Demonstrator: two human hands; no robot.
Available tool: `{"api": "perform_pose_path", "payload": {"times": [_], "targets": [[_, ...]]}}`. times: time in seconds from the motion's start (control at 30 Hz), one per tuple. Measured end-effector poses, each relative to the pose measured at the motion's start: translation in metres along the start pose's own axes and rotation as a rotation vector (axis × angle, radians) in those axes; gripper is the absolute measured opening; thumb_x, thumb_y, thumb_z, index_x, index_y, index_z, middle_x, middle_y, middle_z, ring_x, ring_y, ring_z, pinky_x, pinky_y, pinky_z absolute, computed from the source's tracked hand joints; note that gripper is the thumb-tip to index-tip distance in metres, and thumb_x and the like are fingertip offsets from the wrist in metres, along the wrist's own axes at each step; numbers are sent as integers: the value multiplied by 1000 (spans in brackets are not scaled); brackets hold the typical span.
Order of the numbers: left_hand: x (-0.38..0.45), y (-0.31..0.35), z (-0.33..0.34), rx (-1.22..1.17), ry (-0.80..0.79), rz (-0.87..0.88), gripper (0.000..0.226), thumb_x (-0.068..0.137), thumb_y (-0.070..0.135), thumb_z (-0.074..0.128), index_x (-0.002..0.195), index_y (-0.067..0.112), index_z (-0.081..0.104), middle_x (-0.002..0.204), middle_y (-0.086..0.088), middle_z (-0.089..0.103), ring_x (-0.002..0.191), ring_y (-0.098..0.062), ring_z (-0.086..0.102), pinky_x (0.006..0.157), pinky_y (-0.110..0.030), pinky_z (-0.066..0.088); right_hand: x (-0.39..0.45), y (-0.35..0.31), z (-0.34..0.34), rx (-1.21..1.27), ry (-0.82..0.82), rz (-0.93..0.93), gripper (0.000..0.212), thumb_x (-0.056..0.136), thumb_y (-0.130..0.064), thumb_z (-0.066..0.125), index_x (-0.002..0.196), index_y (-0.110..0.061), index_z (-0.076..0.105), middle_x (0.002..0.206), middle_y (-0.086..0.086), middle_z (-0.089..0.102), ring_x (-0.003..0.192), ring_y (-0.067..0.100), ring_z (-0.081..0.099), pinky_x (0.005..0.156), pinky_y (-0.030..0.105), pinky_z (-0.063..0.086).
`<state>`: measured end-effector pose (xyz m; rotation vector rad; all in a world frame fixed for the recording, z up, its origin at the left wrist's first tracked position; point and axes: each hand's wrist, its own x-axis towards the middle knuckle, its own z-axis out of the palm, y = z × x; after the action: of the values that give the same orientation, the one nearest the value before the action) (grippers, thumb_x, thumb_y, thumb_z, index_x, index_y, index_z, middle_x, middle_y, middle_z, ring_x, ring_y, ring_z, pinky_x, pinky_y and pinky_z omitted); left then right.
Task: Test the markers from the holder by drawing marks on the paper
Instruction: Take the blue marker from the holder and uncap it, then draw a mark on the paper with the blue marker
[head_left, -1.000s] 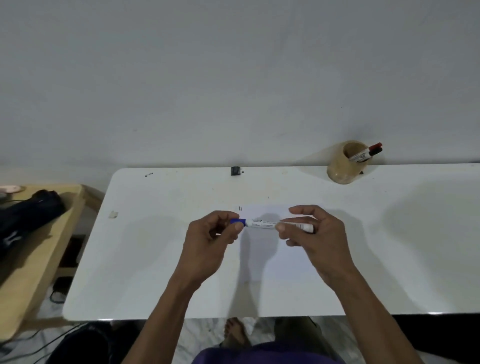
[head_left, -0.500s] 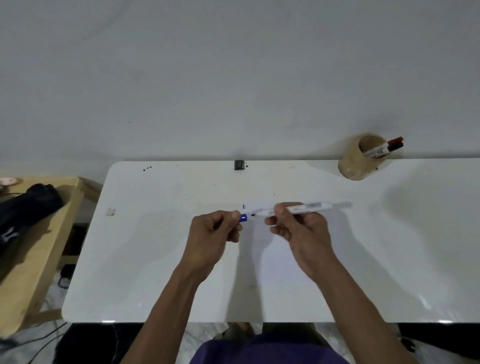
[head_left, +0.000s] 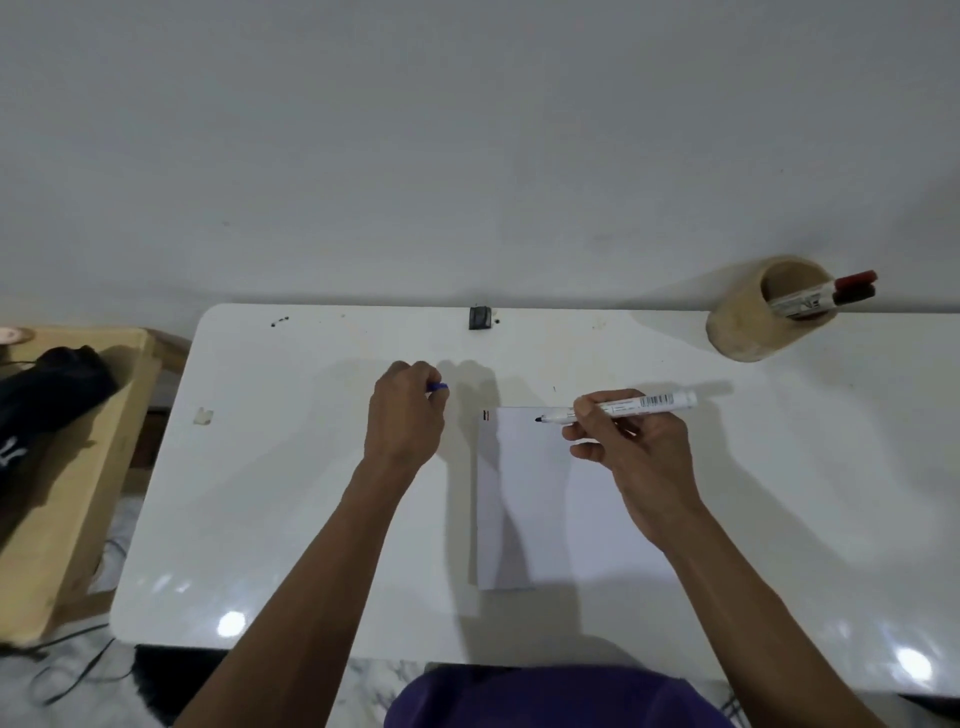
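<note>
My right hand (head_left: 631, 452) grips an uncapped white marker (head_left: 644, 402), its dark tip pointing left just above the top of the white paper (head_left: 545, 509). Two short marks (head_left: 486, 415), one dark and one red, sit at the paper's top left corner. My left hand (head_left: 408, 415) is closed around the blue cap (head_left: 438, 386), left of the paper. A tan wooden holder (head_left: 748, 332) at the back right contains a red-capped marker (head_left: 852, 280) and a black-capped one, both leaning right.
The white table (head_left: 291, 519) meets a grey wall. A small black object (head_left: 479, 317) lies at the table's back edge and a scrap of tape (head_left: 203, 415) at left. A wooden side table (head_left: 67, 499) with a black bag (head_left: 47, 395) stands at left.
The cap came off the marker. My left hand moved left with the cap, and my right hand moved right, holding the marker tip over the paper's top.
</note>
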<state>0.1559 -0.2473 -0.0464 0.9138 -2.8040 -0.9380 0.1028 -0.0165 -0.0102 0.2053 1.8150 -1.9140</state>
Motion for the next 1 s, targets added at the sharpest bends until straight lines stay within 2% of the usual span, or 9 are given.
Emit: {"api": "perform_pose_path", "payload": {"times": [0.1, 0.27, 0.37, 0.47, 0.53, 0.63, 0.73, 0.87, 1.0], "targets": [[7, -1, 4, 106, -48, 35, 9, 92, 5, 62, 91, -2, 67, 94, -18, 61, 82, -34, 60, 71, -38, 49, 2, 3, -1, -13, -4, 6, 3, 92, -10, 72, 91, -12, 72, 80, 3, 78, 77, 21, 77, 66, 29, 60], [14, -1, 6, 158, -107, 43, 11, 93, 8, 63, 94, -3, 67, 95, -18, 60, 87, -32, 58, 70, -34, 44, 4, 6, -1, -25, -4, -1, 5, 89, -7, 75, 93, -10, 71, 81, 5, 78, 76, 22, 78, 64, 27, 62], [13, -1, 4, 137, -152, 30, 19, 92, 11, 65, 107, -1, 67, 104, -17, 62, 98, -35, 61, 77, -36, 50, 5, 9, 1, -12, 1, -9, 13, 84, -2, 80, 89, -9, 70, 78, 7, 77, 72, 23, 77, 61, 28, 61], [-4, 1, -3, 116, -44, -41, 45, 91, 19, 65, 133, 8, 53, 124, -15, 58, 116, -33, 57, 83, -43, 53, 6, 14, 5, -10, 12, -40, 21, 78, 3, 83, 81, -11, 68, 76, 11, 75, 66, 21, 75, 59, 29, 59], [-26, 3, -8, 72, 109, -62, 48, 90, 28, 66, 133, 15, 50, 123, -11, 58, 115, -29, 55, 78, -41, 53, 8, 19, 7, -31, 1, -84, 22, 77, 4, 84, 78, -10, 67, 74, 15, 74, 64, 21, 73, 58, 30, 59], [-62, -2, 2, 88, 144, 146, 41, 90, 33, 66, 127, 15, 57, 120, -10, 62, 111, -30, 57, 84, -42, 53, 14, 28, 11, -110, -51, -147, 16, 79, 2, 83, 84, -4, 70, 79, 19, 73, 66, 23, 71, 62, 35, 60], [-83, -17, 24, 210, 5, 319, 44, 93, 39, 59, 133, 19, 57, 133, -8, 61, 123, -29, 55, 100, -45, 46, 23, 35, 20, -187, -106, -189, 15, 78, 4, 83, 86, -4, 74, 81, 8, 76, 71, 15, 72, 63, 28, 58], [-89, -31, 39, 312, -89, 363, 51, 97, 48, 50, 142, 25, 50, 148, -9, 51, 139, -29, 46, 113, -56, 35, 39, 44, 34, -307, -119, -285, 12, 77, 0, 85, 83, -2, 75, 82, 3, 78, 69, 7, 72, 62, 20, 56], [-88, -37, 44, 375, -85, 389, 53, 98, 50, 47, 145, 26, 48, 151, -11, 49, 142, -30, 43, 116, -57, 30, 53, 55, 39, -410, -88, -366, 15, 75, -8, 88, 75, -4, 74, 72, 3, 76, 61, 11, 69, 56, 21, 52]]}}
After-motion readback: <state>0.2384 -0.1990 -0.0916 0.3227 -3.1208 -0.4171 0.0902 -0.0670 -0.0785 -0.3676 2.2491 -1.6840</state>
